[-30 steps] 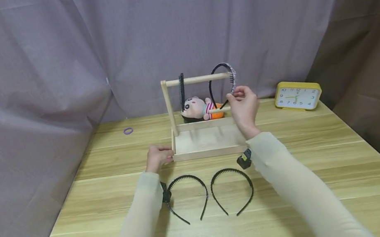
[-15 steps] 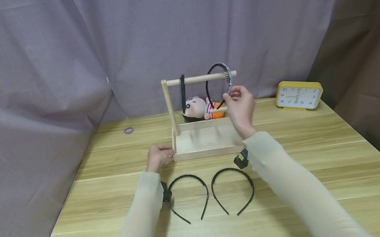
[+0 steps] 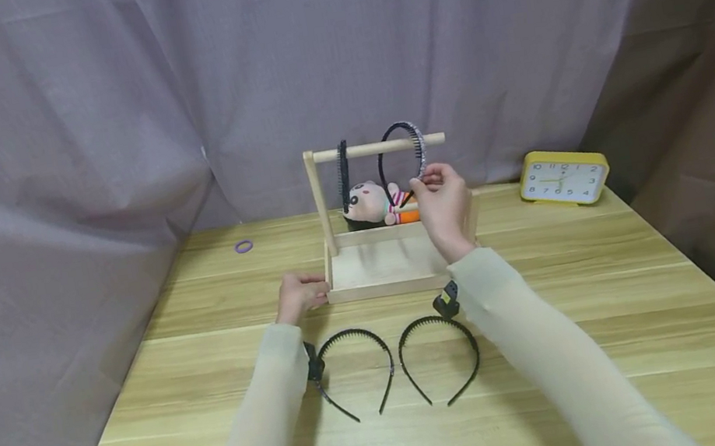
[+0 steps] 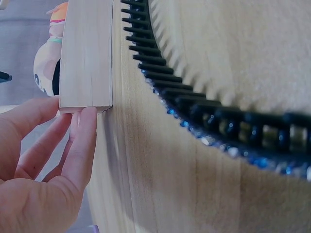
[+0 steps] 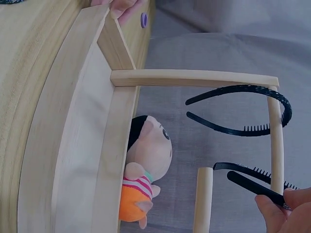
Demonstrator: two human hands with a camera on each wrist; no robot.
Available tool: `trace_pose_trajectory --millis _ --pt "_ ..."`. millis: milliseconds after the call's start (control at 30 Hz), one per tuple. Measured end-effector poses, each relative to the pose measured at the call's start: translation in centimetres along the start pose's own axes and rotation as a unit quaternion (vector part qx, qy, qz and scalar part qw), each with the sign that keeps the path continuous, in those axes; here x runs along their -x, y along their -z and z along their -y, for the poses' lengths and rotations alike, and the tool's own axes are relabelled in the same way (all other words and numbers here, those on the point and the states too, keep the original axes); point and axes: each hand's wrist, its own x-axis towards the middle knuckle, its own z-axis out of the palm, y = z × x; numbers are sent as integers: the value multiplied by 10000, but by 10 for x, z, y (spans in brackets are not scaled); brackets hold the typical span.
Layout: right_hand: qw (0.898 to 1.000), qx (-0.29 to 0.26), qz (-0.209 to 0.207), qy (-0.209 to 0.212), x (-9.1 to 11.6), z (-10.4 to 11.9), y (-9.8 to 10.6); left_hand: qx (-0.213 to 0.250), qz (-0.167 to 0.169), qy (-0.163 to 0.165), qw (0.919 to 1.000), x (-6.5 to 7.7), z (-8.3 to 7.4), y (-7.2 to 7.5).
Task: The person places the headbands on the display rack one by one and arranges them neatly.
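A wooden rack [image 3: 404, 286] with a tray base and a top bar [image 5: 276, 145] stands at the middle of the table. My left hand [image 3: 299, 297] holds the left front corner of its tray, thumb and fingertips at the end wall in the left wrist view. My right hand [image 3: 444, 200] pinches one side of a black toothed headband [image 3: 419, 145] with a sparkling outer face. That headband loops over the top bar, right of its middle. Another dark headband [image 3: 344, 176] hangs on the bar's left part, untouched. The tray's right end is partly hidden behind my right hand.
Two black headbands, left [image 3: 389, 360] and right [image 3: 475, 349], lie in front of the rack. Behind it lies a plush doll [image 3: 368, 201]. A shorter lower rod [image 5: 203, 199] juts above the tray. A yellow clock [image 3: 563, 177] stands right; a purple ring [image 3: 244, 247] lies left.
My right hand has moved left with the headband, which has slid farther along the top bar and leaves the bar's right end showing. My left hand stays at the rack's corner.
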Motion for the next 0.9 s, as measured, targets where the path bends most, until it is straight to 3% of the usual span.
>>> trace_pose_trajectory --millis 900 --pt "9981 -301 43 526 15 1 -23 86 64 -40 9999 -1 2 2"
